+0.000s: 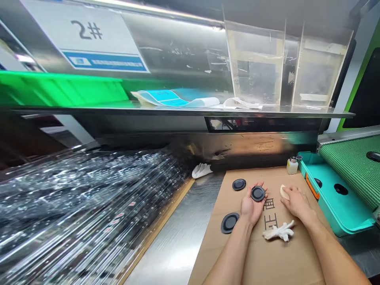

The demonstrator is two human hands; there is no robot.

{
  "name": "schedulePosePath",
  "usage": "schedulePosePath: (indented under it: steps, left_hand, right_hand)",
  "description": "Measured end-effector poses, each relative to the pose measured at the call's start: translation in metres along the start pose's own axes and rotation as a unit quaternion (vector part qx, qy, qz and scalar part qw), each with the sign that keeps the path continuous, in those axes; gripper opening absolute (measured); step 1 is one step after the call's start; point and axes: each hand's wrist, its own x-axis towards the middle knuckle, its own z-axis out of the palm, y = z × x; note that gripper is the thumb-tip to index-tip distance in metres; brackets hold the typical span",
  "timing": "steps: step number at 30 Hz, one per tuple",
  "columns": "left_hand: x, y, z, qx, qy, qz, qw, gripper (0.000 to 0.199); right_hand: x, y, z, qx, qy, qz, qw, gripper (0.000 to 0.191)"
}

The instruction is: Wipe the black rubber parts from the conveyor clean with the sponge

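A small black round disc [258, 193] with a raised rim rests in my left hand [250, 208], palm up, with the fingers curled under it. My right hand [298, 202] pinches a cream-coloured pad [284, 192] just above the cardboard [219, 261], apart from the disc. To the left of my hands lie two more black discs, a smaller one [239, 184] farther off and a larger one [230, 223] nearer. A crumpled white glove [279, 231] is on the cardboard between my forearms.
At right stands a teal tray [332, 209] with black round pieces, beside a green conveyor belt [353, 158]. A small pump bottle [292, 165] is at the back. Stacked clear plastic trays [89, 206] fill the left. A metal shelf [178, 111] spans above, holding a green bin [59, 89].
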Motion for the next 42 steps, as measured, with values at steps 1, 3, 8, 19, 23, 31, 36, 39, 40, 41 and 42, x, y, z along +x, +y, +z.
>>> schedulePosePath:
  steps: [1, 3, 8, 19, 23, 31, 36, 39, 40, 41, 42]
  left_hand:
    - [0.0, -0.001, 0.0, 0.004, -0.002, 0.002, 1.0, 0.027]
    - [-0.001, -0.005, 0.002, 0.005, -0.005, -0.001, 1.0, 0.026]
    - [-0.007, -0.015, 0.007, -0.01, -0.017, -0.05, 0.999, 0.03]
    - [-0.008, -0.012, 0.007, 0.004, -0.016, -0.073, 0.997, 0.032]
    - [-0.008, -0.008, 0.005, 0.013, 0.002, -0.081, 0.997, 0.032]
    - [-0.014, 0.0, 0.01, 0.002, -0.037, -0.106, 0.994, 0.046]
    - [-0.023, -0.009, 0.015, 0.189, -0.073, 0.041, 0.978, 0.059]
    - [-0.03, -0.016, 0.016, 0.387, -0.085, 0.233, 0.888, 0.079]
    - [-0.033, -0.018, 0.016, 0.451, -0.091, 0.289, 0.839, 0.082]
    - [-0.036, -0.019, 0.016, 0.506, -0.096, 0.339, 0.788, 0.084]
    - [-0.039, -0.021, 0.016, 0.548, -0.102, 0.379, 0.739, 0.085]
  right_hand:
    - [0.0, 0.001, 0.005, 0.004, -0.005, -0.005, 1.0, 0.025]
    - [-0.002, -0.007, 0.016, 0.055, 0.01, -0.028, 0.998, 0.026]
    - [-0.015, -0.055, 0.035, 0.152, 0.025, -0.11, 0.982, 0.028]
    - [-0.012, -0.056, 0.041, 0.022, 0.05, -0.1, 0.994, 0.025]
    - [0.003, -0.013, 0.032, -0.06, 0.063, -0.02, 0.996, 0.02]
    - [0.008, 0.007, 0.019, -0.09, -0.045, 0.087, 0.991, 0.03]
    - [0.009, 0.003, 0.015, -0.087, -0.064, 0.097, 0.989, 0.03]
    - [0.01, 0.004, 0.013, -0.091, -0.068, 0.097, 0.989, 0.032]
    - [0.009, 0.004, 0.013, -0.093, -0.068, 0.098, 0.989, 0.032]
    - [0.009, 0.004, 0.013, -0.095, -0.069, 0.098, 0.988, 0.032]
    - [0.009, 0.003, 0.013, -0.097, -0.069, 0.097, 0.988, 0.031]
